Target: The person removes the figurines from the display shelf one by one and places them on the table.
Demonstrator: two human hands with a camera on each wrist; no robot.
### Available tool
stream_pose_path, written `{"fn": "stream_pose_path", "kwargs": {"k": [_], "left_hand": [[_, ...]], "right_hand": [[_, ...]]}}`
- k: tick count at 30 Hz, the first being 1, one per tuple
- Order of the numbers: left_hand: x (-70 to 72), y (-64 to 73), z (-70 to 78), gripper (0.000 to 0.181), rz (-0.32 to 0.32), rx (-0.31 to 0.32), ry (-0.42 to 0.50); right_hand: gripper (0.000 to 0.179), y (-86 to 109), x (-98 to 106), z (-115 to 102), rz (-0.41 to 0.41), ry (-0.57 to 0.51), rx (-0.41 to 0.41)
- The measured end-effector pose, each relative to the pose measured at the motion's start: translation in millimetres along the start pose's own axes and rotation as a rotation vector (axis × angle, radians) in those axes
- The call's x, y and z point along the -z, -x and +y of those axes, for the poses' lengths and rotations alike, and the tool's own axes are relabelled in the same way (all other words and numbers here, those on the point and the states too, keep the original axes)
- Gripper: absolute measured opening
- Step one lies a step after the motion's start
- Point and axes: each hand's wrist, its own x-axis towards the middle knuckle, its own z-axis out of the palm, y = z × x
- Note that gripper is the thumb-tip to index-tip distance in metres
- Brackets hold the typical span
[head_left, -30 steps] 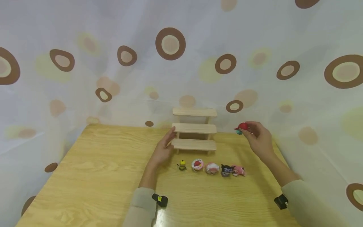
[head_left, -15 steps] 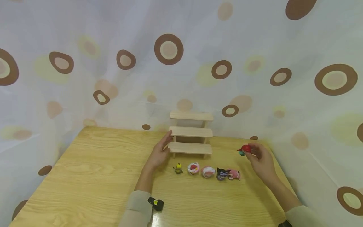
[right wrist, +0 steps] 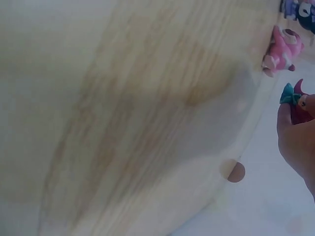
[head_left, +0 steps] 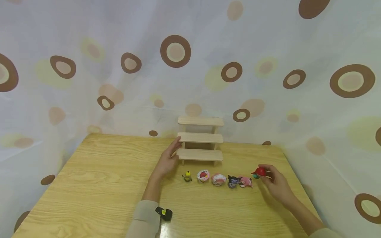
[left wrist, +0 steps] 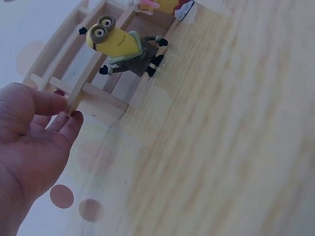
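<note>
My left hand [head_left: 167,162] is at the left end of the three-step wooden display shelf [head_left: 200,137]; in the left wrist view its thumb and fingertips [left wrist: 75,123] pinch a board end. My right hand [head_left: 278,185] holds a small mermaid-like figurine [head_left: 259,172] with red hair and a teal tail, just above the table right of the row. That row, in front of the shelf, has a yellow Minion figurine [head_left: 187,176], a pink-and-white figurine with a red middle [head_left: 203,176], another pink-and-white figurine [head_left: 218,179], a black-and-purple figurine [head_left: 233,181] and a pink bear figurine [head_left: 246,181].
Everything stands on a light wooden table [head_left: 98,185]. A white sheet [head_left: 134,89] printed with brown ovals hangs behind the table and along both sides. The shelf stands close to the back sheet, its boards bare.
My right hand has lowered the red-haired figurine from beside the shelf to near the pink bear's right side. My left hand stays at the shelf. The head view has shifted slightly.
</note>
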Motion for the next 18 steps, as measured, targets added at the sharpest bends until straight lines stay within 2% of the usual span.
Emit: {"fn": "stream_pose_path", "kwargs": {"k": [4,12,18], "left_hand": [[0.3,0.5,1.5,0.082,-0.001,0.008,-0.007],[0.4,0.6,0.6,0.083,0.006,-0.001,-0.01],[0.8,0.0,0.5,0.082,0.002,0.007,-0.005]], "right_hand": [[0.042,3.5,-5.5,1.6,-0.026,0.026,0.008],[0.041,3.7,-10.8,-1.1,-0.027,0.042,0.025],[0.039,7.2,-11.2,3.8,0.01,0.086,0.025]]}}
